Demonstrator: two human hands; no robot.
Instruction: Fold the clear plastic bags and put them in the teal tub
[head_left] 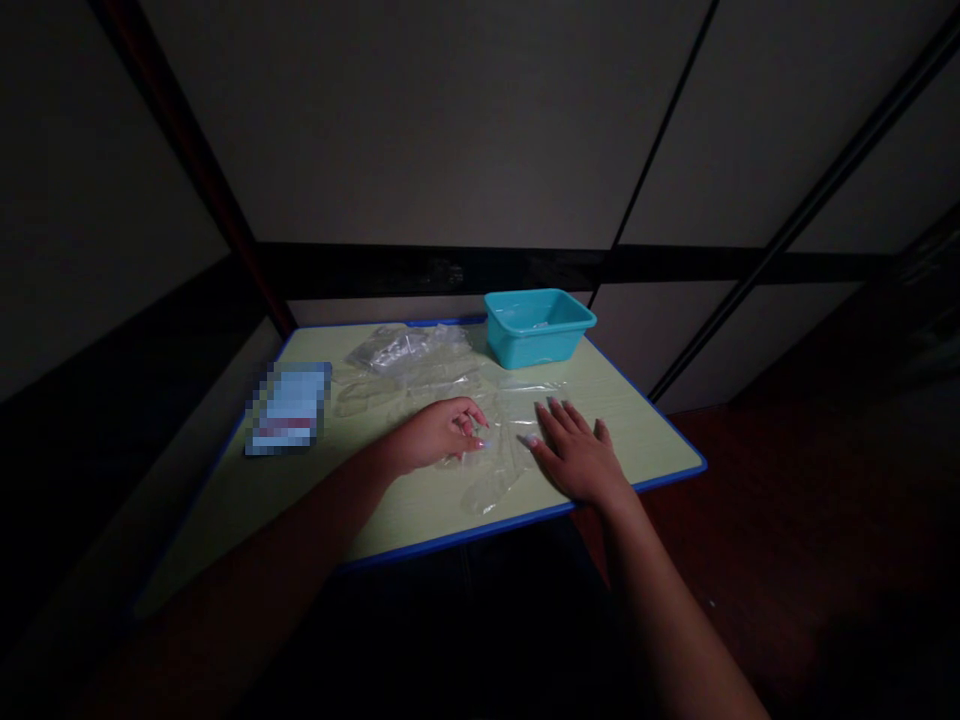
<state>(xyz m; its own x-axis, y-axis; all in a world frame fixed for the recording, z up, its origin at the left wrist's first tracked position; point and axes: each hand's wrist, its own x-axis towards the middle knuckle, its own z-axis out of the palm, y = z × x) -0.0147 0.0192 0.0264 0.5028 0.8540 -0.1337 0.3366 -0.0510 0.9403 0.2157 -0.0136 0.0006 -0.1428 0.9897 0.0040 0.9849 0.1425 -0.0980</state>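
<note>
My left hand [442,432] is over the middle of the table with its fingers curled in and thumb close to the forefinger. It appears to grip part of a thin, clear plastic bag [487,488], though the fold between the fingers is hard to make out. The bag lies flat and wrinkled, reaching toward the front edge. Pressed flat with fingers spread, my right hand [579,452] rests on the right side of this plastic. More crumpled clear plastic [401,350] is spread behind my left hand, and where one piece ends and another begins cannot be told.
A turquoise plastic basket [534,347] stands at the table's back right; something small and pale shows inside. A blurred-out flat, light-blue item [291,408] lies at the left. The pale table [630,420] has a blue rim. Large panels [420,130] rise behind it.
</note>
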